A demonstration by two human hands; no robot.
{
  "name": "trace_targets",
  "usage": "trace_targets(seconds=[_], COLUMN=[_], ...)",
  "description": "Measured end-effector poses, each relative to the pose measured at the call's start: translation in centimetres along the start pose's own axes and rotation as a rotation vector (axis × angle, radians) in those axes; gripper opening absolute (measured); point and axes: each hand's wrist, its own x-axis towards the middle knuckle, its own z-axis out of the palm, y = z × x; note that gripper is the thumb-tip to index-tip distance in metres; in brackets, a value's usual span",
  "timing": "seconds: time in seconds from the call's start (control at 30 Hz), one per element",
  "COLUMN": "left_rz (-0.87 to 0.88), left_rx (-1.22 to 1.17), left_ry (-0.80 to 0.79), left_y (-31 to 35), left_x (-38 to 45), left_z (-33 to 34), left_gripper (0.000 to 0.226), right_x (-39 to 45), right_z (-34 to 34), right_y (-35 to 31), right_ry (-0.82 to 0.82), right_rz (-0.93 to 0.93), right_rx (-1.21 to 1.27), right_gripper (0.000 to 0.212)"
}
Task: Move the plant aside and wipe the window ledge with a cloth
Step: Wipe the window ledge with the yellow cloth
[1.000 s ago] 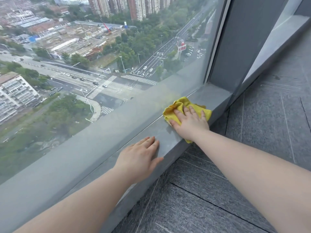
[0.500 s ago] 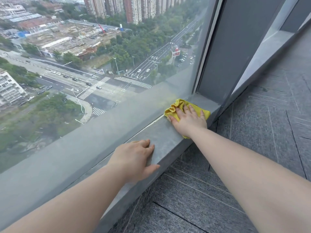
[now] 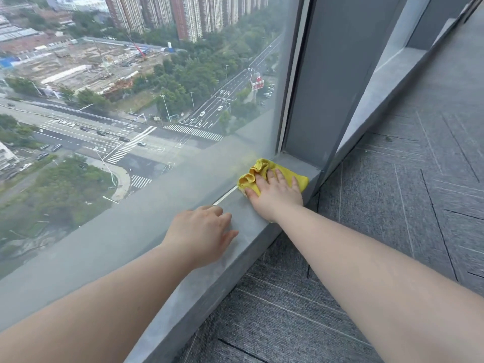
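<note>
A crumpled yellow cloth [image 3: 258, 171] lies on the grey window ledge [image 3: 209, 271], close to the grey pillar at the ledge's right end. My right hand [image 3: 276, 193] presses flat on the cloth with straight, spread fingers. My left hand [image 3: 203, 233] rests on the ledge a little to the left, palm down, fingers relaxed, holding nothing. No plant is in view.
A large window pane [image 3: 144, 113] rises straight from the ledge's far edge. A grey pillar [image 3: 322, 82] closes off the ledge on the right. Grey carpet tiles [image 3: 392, 205] cover the floor below. A second ledge [image 3: 387, 82] runs on beyond the pillar.
My right hand has pushed the cloth further right along the ledge, up to the pillar. My left hand has stayed resting on the ledge.
</note>
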Motion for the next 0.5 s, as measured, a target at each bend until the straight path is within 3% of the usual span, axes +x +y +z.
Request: trace_targets(seconds=[0.5], left_rz=[-0.084], left_rx=[-0.067], left_ry=[-0.032], left_y=[2.2], left_x=[3.9], left_z=[-1.3], left_gripper=[0.035], right_x=[2.1], right_z=[-2.3], right_y=[5.2], right_ry=[0.095], right_rz=[0.121], right_rx=[-0.012], right_gripper=[0.04])
